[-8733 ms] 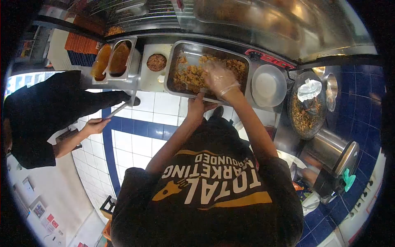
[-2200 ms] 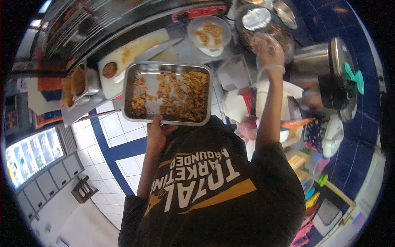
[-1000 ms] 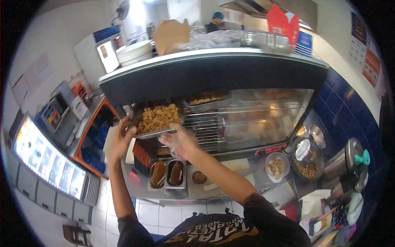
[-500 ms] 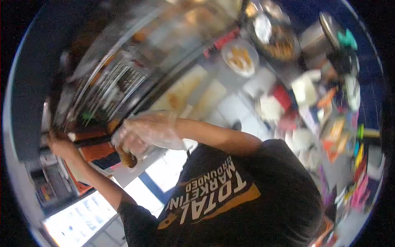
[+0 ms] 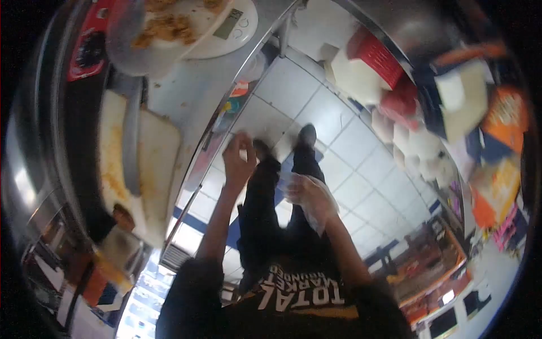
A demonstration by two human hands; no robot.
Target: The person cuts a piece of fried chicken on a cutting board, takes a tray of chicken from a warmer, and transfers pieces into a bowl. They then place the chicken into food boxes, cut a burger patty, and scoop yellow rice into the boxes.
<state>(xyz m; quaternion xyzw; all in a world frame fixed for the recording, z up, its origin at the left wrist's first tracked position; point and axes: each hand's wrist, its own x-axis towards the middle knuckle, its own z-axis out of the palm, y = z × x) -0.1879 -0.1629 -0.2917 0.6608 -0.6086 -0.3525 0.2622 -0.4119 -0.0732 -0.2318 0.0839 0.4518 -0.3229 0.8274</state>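
My left hand (image 5: 240, 157) is bare and held out in front of my legs beside the counter edge. Its fingers curl loosely, a gap shows between thumb and fingers, and nothing is visible in it. My right hand (image 5: 309, 198) wears a loose clear plastic glove (image 5: 323, 195). Its fingers are bent together in front of my thigh, with no object showing in them. Nearest on the left lies a stained cream cutting board (image 5: 158, 169), with a long grey blade (image 5: 132, 147) along it. Beyond sits a translucent bowl (image 5: 127, 45) of brown food pieces on a white digital scale (image 5: 240, 28).
A metal counter edge (image 5: 210, 121) runs along my left. White floor tiles (image 5: 350, 152) lie under my feet. On the right are a red basket (image 5: 378, 59), white foam containers (image 5: 415, 150) and orange packets (image 5: 505, 121). An orange-framed shelf (image 5: 435, 277) stands at lower right.
My view has turned from the counter down to the floor. Both hands have come away from the counter area to in front of my legs. The brown item by the gloved hand is gone from it.
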